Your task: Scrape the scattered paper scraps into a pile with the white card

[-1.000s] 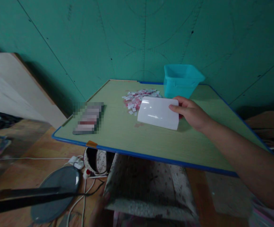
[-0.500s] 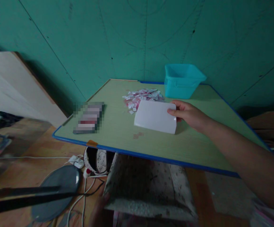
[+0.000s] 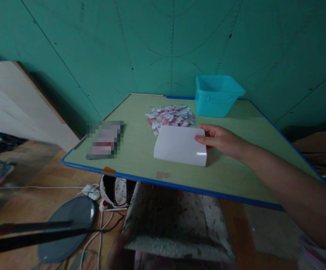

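Pinched at its right edge by the right hand (image 3: 216, 140), thumb uppermost: one glossy white sheet (image 3: 178, 145), rectangular, slightly bowed, over the blue-edged tabletop (image 3: 230, 172), just in front of a loose heap of small flat pieces (image 3: 172, 115), pink and white. Left hand (image 3: 120, 251) shadowed, blurred; grip cannot be determined.

i can read no words, numbers or brands anywhere in front of me. the green wall (image 3: 157, 41) carries ruler-like tick lines, faint arcs and a smudged mark too blurred to make out, and the flat object (image 3: 106, 140) on my desk (image 3: 135, 157) is pixelated past reading.
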Tool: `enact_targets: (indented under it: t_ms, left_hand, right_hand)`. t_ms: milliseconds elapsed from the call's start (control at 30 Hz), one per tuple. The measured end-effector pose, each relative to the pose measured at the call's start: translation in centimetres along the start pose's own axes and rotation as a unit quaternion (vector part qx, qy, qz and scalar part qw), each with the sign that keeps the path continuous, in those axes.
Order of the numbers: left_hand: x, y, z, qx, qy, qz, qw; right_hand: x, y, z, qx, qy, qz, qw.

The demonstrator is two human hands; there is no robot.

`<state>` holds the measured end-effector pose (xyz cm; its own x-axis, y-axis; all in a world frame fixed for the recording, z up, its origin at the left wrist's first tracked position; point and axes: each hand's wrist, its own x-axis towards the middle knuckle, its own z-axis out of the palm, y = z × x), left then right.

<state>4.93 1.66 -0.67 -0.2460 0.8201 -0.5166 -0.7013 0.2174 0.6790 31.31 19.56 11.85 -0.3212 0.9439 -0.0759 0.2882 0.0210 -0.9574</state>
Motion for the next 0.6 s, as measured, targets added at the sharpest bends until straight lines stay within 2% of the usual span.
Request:
enact_targets:
  t_ms: [233,600]
  left_hand:
    - [0.2,-0.1,0.6,-0.005,-0.009,-0.018,1.000]
    - [0.1,0.0,1.1,-0.010,-0.015,-0.019,1.000]
  right_hand:
    - [-0.4,0.5,0.5,-0.085,-0.095,-0.016,0.992]
    - [-0.7,0.5,0.7,-0.088,-0.127,-0.017,0.988]
